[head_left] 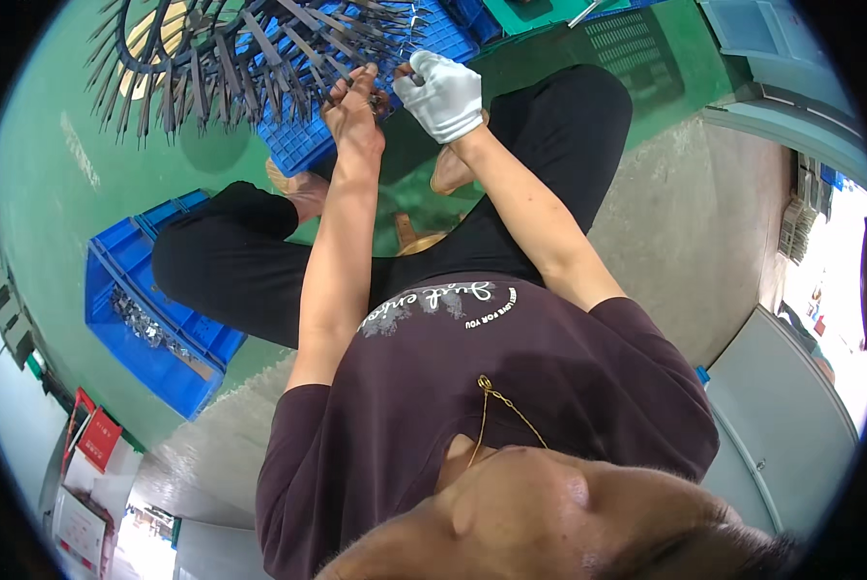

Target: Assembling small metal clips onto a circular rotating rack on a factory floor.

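A dark rack with many stiff, spiky prongs [250, 72] fills the upper left, above a blue plastic crate [298, 145]. My bare left hand [354, 114] is at the rack's near right side, its fingers curled in close to the prong tips. Beside it, my right hand [445, 97] wears a white glove, thumb and fingers pressed together at the rack's right edge. Both hands are closed, and whatever they pinch is too small and too hidden to name.
At the left, a blue bin [153, 372] contains small shiny metal pieces [144, 321]. My bent knees flank the work area, with a wooden stool [422, 244] under me. Green crates [540, 14] stand at the top, on a green floor [66, 213].
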A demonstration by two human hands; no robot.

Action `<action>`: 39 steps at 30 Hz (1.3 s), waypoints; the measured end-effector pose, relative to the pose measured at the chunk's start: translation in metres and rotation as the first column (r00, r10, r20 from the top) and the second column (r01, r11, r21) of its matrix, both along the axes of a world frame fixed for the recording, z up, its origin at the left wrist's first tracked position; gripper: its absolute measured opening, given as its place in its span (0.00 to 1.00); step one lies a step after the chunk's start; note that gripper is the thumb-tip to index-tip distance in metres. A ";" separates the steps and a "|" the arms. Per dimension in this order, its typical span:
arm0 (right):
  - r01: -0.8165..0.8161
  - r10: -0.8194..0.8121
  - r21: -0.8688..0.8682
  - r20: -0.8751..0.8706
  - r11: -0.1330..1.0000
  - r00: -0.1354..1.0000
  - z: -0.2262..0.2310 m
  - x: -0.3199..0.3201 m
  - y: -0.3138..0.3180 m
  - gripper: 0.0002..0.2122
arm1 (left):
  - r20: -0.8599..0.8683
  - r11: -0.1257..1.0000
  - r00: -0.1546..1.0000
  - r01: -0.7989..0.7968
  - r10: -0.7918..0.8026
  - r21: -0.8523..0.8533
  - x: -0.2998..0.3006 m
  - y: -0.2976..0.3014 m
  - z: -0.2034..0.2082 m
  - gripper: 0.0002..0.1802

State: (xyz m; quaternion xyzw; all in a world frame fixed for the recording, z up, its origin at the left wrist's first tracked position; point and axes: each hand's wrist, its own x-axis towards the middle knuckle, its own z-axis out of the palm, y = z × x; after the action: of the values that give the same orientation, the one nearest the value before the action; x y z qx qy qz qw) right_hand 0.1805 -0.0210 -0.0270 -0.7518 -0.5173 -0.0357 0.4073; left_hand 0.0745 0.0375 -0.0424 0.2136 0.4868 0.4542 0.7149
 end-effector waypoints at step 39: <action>-0.343 0.322 -0.377 -0.120 0.860 0.939 0.045 -0.025 -0.034 0.07 | -0.199 0.969 0.950 0.220 -0.239 -0.111 -0.033 -0.034 0.017 0.19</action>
State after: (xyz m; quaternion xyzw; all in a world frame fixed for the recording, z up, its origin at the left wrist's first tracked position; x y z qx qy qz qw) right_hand 0.1555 -0.0554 0.0183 -0.7179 -0.6248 0.1594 0.2623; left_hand 0.0419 0.0033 -0.0250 0.2841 0.5512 0.3210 0.7158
